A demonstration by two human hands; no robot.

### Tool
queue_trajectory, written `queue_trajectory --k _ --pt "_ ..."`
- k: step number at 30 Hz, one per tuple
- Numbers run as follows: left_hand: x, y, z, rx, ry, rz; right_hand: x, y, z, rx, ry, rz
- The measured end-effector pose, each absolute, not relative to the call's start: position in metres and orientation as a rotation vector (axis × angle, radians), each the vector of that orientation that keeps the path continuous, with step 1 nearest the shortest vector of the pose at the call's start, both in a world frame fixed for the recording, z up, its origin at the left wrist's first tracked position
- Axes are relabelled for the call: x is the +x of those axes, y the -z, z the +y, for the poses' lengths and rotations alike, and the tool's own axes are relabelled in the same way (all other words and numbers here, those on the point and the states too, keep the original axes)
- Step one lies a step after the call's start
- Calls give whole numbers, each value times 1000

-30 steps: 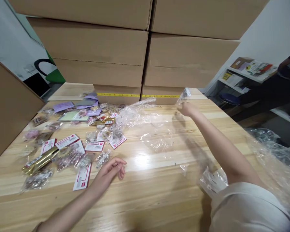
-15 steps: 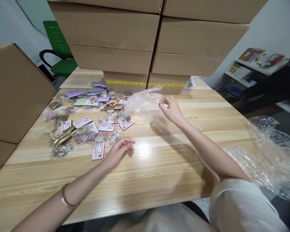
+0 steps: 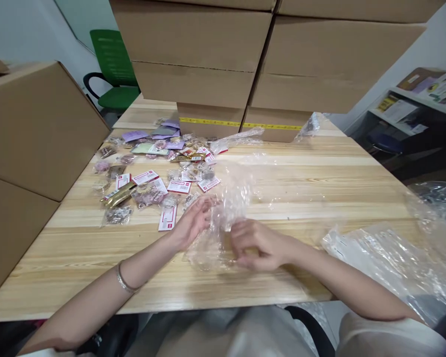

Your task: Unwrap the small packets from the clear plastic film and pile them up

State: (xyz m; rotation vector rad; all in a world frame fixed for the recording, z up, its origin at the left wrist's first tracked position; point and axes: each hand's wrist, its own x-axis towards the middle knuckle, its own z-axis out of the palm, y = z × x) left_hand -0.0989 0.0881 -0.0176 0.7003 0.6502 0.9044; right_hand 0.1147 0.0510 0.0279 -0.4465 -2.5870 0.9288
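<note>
A crumpled clear plastic bag (image 3: 235, 196) stretches over the wooden table in front of me, its near part blurred by motion. Closed on its near part is my right hand (image 3: 258, 245), with the fingers curled down. My left hand (image 3: 195, 220) is at the bag's left side, palm turned inward and fingers loosely apart; the fingertips meet the film, and no grip shows. Just left of that hand lies a white card with a red border (image 3: 167, 218). Small packets in clear wrap (image 3: 148, 195) and a gold packet (image 3: 119, 195) spread out beyond it.
Stacked cardboard boxes (image 3: 208, 44) stand at the back of the table (image 3: 107, 267), and another large box (image 3: 36, 134) is at the left. More clear plastic bags (image 3: 386, 263) lie at the right edge. A green chair (image 3: 113, 64) and a shelf (image 3: 405, 111) are beyond.
My right hand has come down toward me, drawing the plastic bag from the back of the table to the front. The left hand now meets the bag. The view has shifted.
</note>
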Motion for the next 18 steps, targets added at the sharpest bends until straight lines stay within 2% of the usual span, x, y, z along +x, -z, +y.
queue_trajectory --k 3,12,15,18 --pt "-103 18 86 881 -841 657 120 -30 60 -497 -940 -2560" --pt "-90 8 73 1315 -566 831 74 -10 51 -695 -957 -2982" --pt "-89 7 70 1320 -684 915 66 -17 53 -685 -977 -2960" --pt "-98 4 74 1164 -838 976 84 -31 61 -734 -932 -2588"
